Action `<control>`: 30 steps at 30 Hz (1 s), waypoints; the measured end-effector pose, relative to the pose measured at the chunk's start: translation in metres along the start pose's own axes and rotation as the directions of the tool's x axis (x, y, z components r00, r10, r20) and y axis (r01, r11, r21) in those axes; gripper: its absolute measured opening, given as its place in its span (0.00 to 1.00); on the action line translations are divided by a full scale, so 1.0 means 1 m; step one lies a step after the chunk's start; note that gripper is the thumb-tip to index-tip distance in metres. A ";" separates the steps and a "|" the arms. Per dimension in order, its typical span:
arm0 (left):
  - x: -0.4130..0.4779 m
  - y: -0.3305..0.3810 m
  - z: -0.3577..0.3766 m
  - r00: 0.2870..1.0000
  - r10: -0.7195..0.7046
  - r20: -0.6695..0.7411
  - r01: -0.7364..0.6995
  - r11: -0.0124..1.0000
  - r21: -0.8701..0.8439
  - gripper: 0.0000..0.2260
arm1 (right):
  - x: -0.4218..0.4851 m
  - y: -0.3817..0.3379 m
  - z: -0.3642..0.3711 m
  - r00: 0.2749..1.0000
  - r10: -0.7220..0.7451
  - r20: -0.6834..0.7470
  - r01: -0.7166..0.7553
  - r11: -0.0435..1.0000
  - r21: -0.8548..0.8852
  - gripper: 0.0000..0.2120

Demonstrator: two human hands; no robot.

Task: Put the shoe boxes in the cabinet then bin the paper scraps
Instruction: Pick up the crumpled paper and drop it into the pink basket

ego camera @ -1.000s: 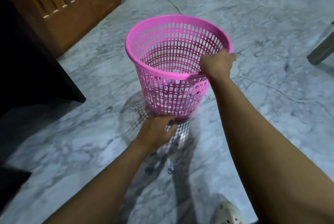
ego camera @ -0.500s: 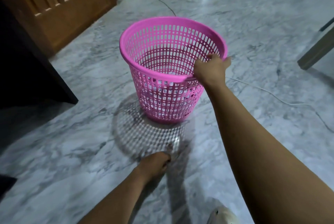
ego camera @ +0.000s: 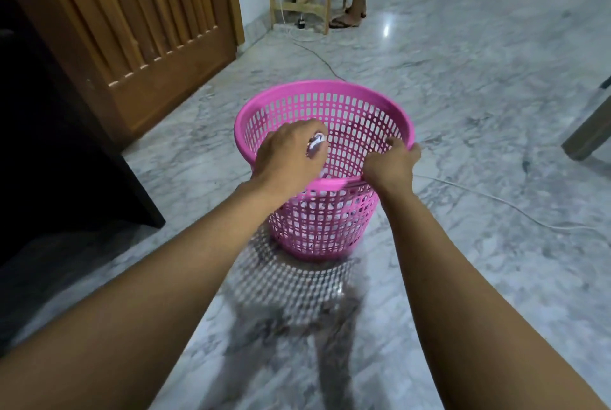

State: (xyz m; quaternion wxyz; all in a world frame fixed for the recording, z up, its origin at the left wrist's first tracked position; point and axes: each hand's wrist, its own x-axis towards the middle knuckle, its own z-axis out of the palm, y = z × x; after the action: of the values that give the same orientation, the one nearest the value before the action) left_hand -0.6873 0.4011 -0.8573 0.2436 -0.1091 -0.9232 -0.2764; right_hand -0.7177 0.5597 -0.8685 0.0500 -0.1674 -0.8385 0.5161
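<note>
Binning step; the drop wanted the scrap (ego camera: pixel 315 144) well inside the bin (ego camera: pixel 327 231) before release. Left grip (ego camera: pixel 291 155): was clenched round that crumpled scrap, over the bin's mouth. Bin: pink, stood on the marble floor (ego camera: pixel 463 112), white scraps inside. Right grip (ego camera: pixel 390 163): clasped the near rim, steadying it.

Grey-veined marble floor (ego camera: pixel 463 105), slatted wooden door (ego camera: pixel 158 46), dark furniture (ego camera: pixel 49 161) at left, possibly a wooden stand (ego camera: pixel 299 7)
</note>
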 end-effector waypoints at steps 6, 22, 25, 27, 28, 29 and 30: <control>0.023 -0.032 0.010 0.906 -0.369 0.209 0.309 0.912 0.271 0.26 | -0.001 0.001 -0.009 0.998 -0.064 -0.010 0.065 0.989 0.130 0.34; -0.068 -0.095 -0.125 0.396 -0.866 -0.307 0.825 0.482 -0.295 0.09 | -0.018 -0.032 0.022 0.927 -0.235 0.292 0.153 0.948 0.279 0.39; -0.103 -0.099 -0.163 0.310 -0.864 -0.397 0.859 0.434 -0.273 0.10 | -0.035 -0.052 0.049 0.900 -0.266 0.345 0.167 0.942 0.291 0.44; -0.127 -0.102 -0.184 0.250 -0.867 -0.432 0.890 0.381 -0.249 0.10 | -0.046 -0.062 0.072 0.872 -0.276 0.404 0.183 0.950 0.255 0.44; -0.139 -0.103 -0.192 0.226 -0.869 -0.440 0.902 0.358 -0.243 0.10 | -0.054 -0.067 0.081 0.855 -0.275 0.440 0.185 0.954 0.237 0.43; -0.151 -0.105 -0.200 0.205 -0.871 -0.446 0.907 0.340 -0.247 0.11 | -0.060 -0.071 0.092 0.836 -0.278 0.474 0.189 0.956 0.226 0.41; -0.162 -0.107 -0.206 0.190 -0.874 -0.446 0.912 0.326 -0.250 0.11 | -0.070 -0.074 0.099 0.819 -0.282 0.500 0.198 0.956 0.216 0.36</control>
State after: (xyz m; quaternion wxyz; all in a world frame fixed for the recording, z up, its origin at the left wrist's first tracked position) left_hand -0.5043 0.1858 -0.8385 0.2741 0.5322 -0.7205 -0.3500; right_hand -0.6944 0.4221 -0.8425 -0.1036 0.0916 -0.7920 0.5947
